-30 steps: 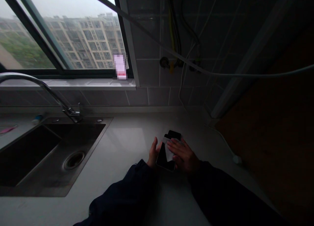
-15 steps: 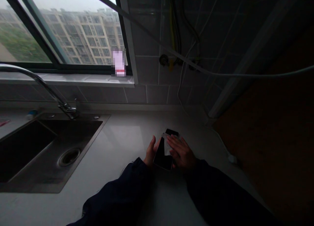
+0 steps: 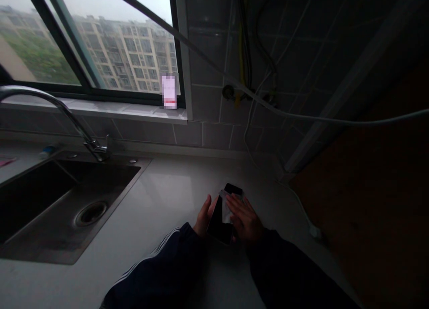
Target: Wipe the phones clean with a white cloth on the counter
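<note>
A black smartphone (image 3: 219, 228) lies tilted in my left hand (image 3: 203, 216), its dark screen facing up. The left thumb stands up along the phone's left side, while the other fingers are mostly hidden beneath it. Over the screen, my right hand (image 3: 247, 219) presses a thin white wipe (image 3: 227, 213) against the glass with its fingers held close together. The phone's top end and lower part show around the wipe. Both hands are low over the white countertop (image 3: 164, 210).
To the left are a steel sink (image 3: 50, 251) and a curved faucet (image 3: 63, 107). A pixelated pinkish item (image 3: 169, 91) stands on the windowsill. A pale cable (image 3: 301, 116) hangs across the view, and a wooden panel (image 3: 368, 210) borders the right side.
The camera view has shifted a little, so the hands and phone appear slightly lower. The right hand still presses the wipe on the screen, and the left still holds the phone.
</note>
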Tool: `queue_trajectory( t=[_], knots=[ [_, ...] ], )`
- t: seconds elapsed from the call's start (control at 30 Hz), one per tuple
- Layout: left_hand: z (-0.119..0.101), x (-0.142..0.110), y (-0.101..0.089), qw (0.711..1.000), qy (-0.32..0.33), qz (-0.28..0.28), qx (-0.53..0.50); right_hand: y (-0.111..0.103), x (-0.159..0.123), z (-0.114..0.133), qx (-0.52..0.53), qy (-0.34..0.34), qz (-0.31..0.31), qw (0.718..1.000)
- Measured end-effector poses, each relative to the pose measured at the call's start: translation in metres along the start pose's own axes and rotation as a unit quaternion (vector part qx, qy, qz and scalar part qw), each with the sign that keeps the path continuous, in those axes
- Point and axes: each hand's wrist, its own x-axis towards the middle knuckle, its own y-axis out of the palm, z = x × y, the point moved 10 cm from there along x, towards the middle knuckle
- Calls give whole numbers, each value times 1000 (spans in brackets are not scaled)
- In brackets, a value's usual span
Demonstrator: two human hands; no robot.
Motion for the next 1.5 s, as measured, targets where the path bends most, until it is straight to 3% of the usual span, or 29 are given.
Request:
queue_trajectory(
  t=[0.43,0.77,0.9,1.0,1.1,1.27,1.37,1.5],
  knots=[
    [3,0,1,1000,-5,23,12,-3,3,6,-3,-7,8,1000],
    [6,5,-15,999,-10,-27,-34,-4,4,7,30,14,12,999],
    [13,6,-27,996,-31,-76,-33,3,4,35,65,-58,70,994],
    [12,6,-26,997,-21,-70,-15,11,-1,56,90,-95,135,982],
    [10,7,-23,998,-5,-58,-2,17,-4,61,89,-99,168,977],
    [13,7,-25,998,-20,-63,-13,18,-2,32,29,-61,121,990],
    [10,7,-17,999,-11,-32,-9,10,2,7,-14,-9,67,998],
    [5,5,-4,1000,1,6,21,6,4,-10,-19,35,59,997]
  ],
)
